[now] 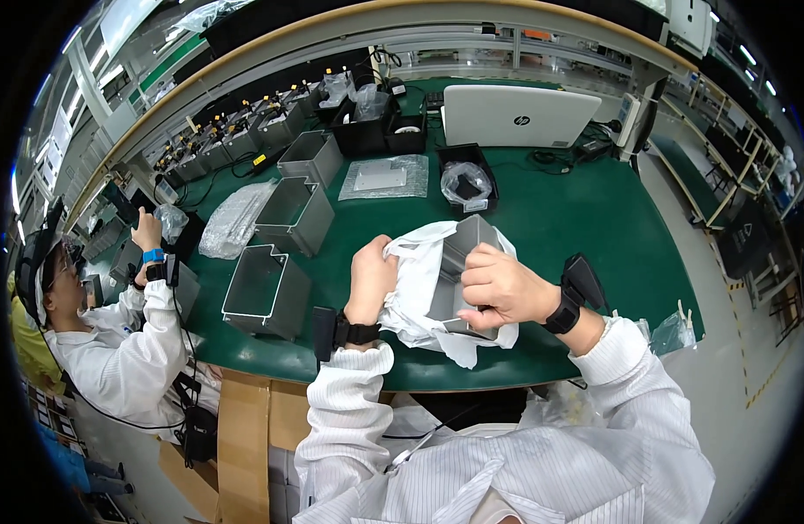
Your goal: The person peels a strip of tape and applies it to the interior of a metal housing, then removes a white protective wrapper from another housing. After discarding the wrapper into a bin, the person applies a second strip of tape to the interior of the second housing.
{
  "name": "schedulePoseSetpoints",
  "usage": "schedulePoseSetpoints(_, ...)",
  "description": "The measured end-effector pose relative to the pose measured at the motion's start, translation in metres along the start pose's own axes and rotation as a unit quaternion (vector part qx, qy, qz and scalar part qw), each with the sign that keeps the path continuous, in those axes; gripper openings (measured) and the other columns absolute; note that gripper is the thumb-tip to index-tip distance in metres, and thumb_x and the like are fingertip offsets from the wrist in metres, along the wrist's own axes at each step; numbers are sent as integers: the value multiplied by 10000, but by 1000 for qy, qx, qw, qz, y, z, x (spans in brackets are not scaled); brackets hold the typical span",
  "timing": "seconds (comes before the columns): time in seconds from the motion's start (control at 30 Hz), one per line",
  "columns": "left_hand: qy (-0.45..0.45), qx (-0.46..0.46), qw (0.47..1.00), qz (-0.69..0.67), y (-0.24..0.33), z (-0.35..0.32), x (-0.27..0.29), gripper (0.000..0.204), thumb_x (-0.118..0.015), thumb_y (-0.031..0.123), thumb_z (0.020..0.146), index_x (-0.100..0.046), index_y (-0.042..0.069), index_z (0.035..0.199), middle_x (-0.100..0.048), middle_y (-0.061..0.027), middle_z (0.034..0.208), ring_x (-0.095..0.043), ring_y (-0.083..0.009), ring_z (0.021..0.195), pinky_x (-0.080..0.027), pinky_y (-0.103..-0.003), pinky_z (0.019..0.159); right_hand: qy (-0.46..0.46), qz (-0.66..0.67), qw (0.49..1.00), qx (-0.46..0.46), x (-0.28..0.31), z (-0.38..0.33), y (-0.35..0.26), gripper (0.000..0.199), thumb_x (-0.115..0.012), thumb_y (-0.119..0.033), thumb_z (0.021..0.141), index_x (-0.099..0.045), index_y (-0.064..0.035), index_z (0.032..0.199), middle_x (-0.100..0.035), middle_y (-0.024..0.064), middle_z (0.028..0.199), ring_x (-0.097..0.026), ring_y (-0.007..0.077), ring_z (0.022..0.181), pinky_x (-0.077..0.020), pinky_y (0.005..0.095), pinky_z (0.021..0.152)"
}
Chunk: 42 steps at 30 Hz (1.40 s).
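My left hand (370, 278) grips a white plastic bag (415, 288) by its bunched edge. The bag wraps a grey metal housing (459, 253), an open rectangular shell standing partly out of the bag's mouth. My right hand (498, 286) holds the housing's near side, fingers curled over its edge. Both wrists carry black bands, and both hands hover just above the green table (585, 218) near its front edge.
Three more grey housings (267, 291) (293, 214) (312, 157) line up to the left. A clear bag (234, 218), a padded pouch (384, 177), black trays (465, 179) and a white laptop (517, 115) lie farther back. At far left sits a co-worker (123, 336) in white.
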<state>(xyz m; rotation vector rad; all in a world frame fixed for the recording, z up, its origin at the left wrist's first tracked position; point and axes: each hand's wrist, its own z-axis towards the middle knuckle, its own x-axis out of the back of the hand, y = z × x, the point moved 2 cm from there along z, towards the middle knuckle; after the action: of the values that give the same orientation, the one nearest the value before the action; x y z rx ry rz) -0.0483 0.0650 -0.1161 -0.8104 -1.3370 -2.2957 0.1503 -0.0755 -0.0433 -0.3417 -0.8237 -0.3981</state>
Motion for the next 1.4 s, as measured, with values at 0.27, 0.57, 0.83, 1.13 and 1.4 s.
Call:
schedulePoseSetpoints(0.27, -4, -35, 999, -11, 21, 7, 1, 219, -598, 12, 826, -665, -9, 1033, -678, -266, 931, -654, -459, 898, -534, -477, 787, 39, -24, 998, 45, 4, -21, -19, 299, -728, -159, 798, -503, -86, 615, -469, 20, 643, -477, 217, 637, -432, 350, 682)
schedulePoseSetpoints(0.57, 24, 69, 997, -17, -26, 0, -11, 216, -617, 103, 854, -656, -16, 1030, -686, -258, 946, -669, -436, 908, -535, -446, 773, 74, -106, 991, 20, 11, -49, -22, 292, -725, -137, 783, -496, -91, 608, -443, 20, 623, -471, 204, 605, -425, 334, 630)
schedulePoseSetpoints(0.83, -24, 113, 993, -13, -36, -6, -24, 207, -597, 103, 894, -656, -37, 1035, -706, -219, 902, -698, -330, 822, -520, -376, 714, 133, -116, 984, -14, 15, -56, -15, 286, -710, -104, 767, -480, -85, 598, -443, 31, 610, -478, 214, 598, -442, 349, 630)
schedulePoseSetpoints(1.13, -50, 74, 995, -36, 11, -2, -10, 204, -555, 45, 834, -649, -35, 997, -676, -267, 920, -658, -445, 884, -519, -447, 765, 217, -52, 970, -92, 31, -77, -7, 224, -664, -27, 758, -503, -38, 603, -471, 53, 602, -457, 250, 572, -428, 376, 616)
schedulePoseSetpoints(1.4, 0, 10, 1000, 21, 27, -12, 2, 203, -594, 25, 811, -664, -33, 994, -673, -275, 954, -650, -456, 931, -521, -460, 788, 266, -75, 953, -121, 50, -77, -6, 198, -605, 29, 752, -477, -13, 607, -445, 69, 592, -443, 250, 557, -383, 360, 557)
